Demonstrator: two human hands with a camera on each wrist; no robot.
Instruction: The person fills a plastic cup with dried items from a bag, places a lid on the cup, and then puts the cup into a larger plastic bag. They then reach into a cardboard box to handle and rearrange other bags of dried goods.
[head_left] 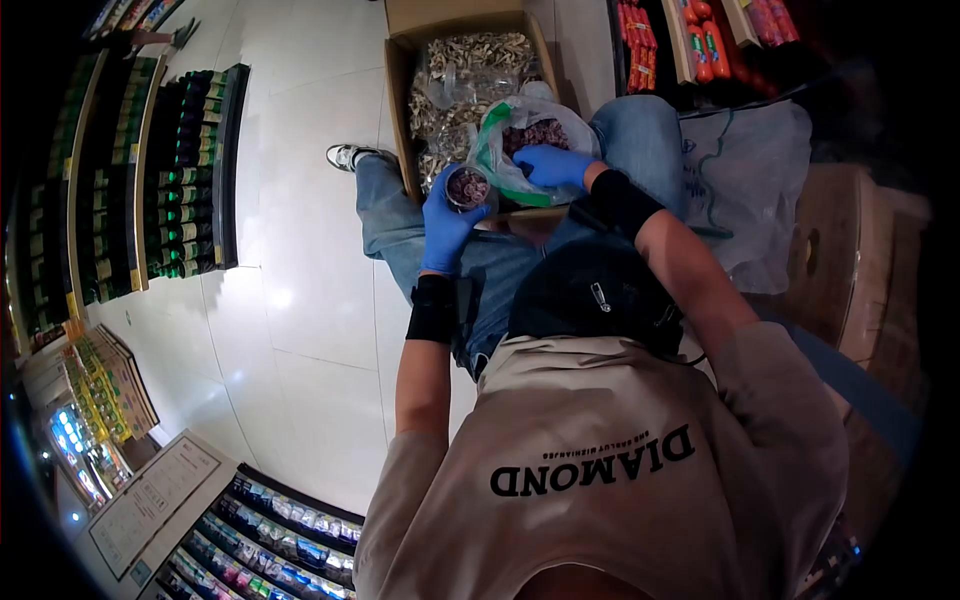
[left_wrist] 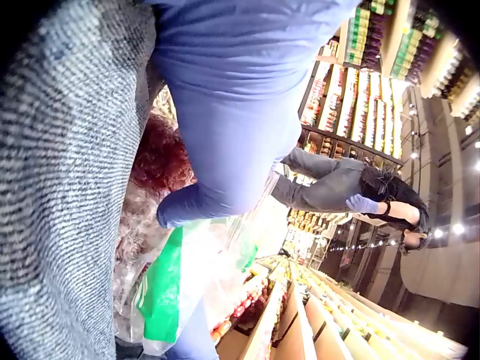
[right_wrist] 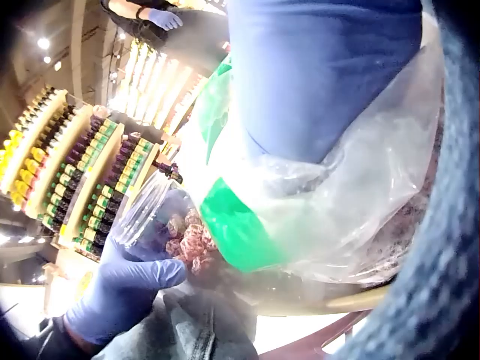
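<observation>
In a blue glove, the left hand (head_left: 449,226) grips a clear round container (head_left: 468,187) holding dark reddish dried pieces. The right wrist view shows that hand (right_wrist: 124,289) with its thumb along the tilted clear container (right_wrist: 146,210). The right hand (head_left: 553,166), also gloved, reaches into an open white and green plastic bag (head_left: 492,150) of similar pieces (head_left: 537,133); its fingertips are hidden among them. The bag lies over the edge of a cardboard box (head_left: 397,115), right beside the container. In the right wrist view the bag's plastic covers the right fingers.
The box holds dried brownish strips (head_left: 480,52) and clear containers (head_left: 452,143) between the person's knees. A clear plastic sack (head_left: 750,180) lies at the right by cardboard boxes (head_left: 830,245). Shelves of bottles (head_left: 190,170) stand left. Another person (left_wrist: 337,184) stands nearby.
</observation>
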